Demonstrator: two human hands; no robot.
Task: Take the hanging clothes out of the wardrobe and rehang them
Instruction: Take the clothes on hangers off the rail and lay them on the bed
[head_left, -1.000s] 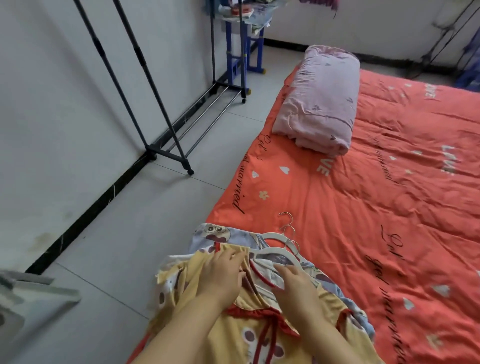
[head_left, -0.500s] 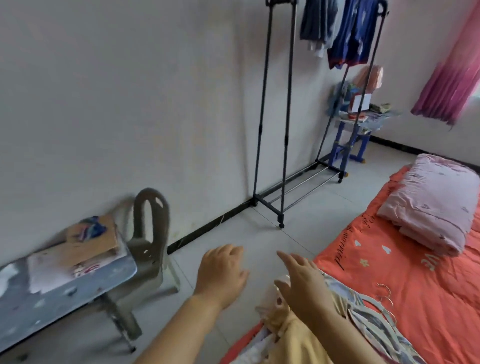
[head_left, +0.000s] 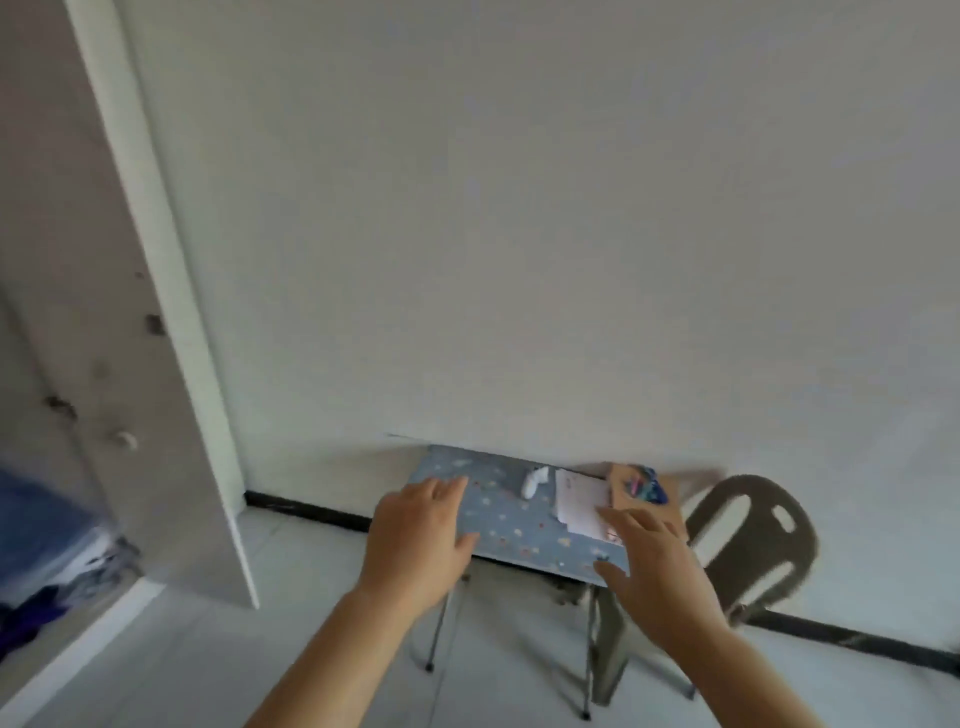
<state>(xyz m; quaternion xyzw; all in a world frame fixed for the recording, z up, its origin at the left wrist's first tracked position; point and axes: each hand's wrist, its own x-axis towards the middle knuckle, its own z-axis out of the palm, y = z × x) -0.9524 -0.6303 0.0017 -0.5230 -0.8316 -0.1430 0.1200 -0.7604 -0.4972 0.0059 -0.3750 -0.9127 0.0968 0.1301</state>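
Note:
Both my hands are raised in front of me and hold nothing. My left hand has its fingers straight and spread, and so does my right hand. At the far left stands an open wardrobe door, white-edged. Inside the opening, blurred blue and dark clothes show at the left edge. The bed, the pile of clothes on hangers and the clothes rack are out of view.
A small folding table with a blue patterned top stands against the wall ahead, carrying papers and a cardboard box. A grey plastic chair sits to its right. The floor is pale tile.
My view has swung left from the bed and the clothes pile, past the rack, to the table and wardrobe door. My hands left the clothes and now hang free in the air.

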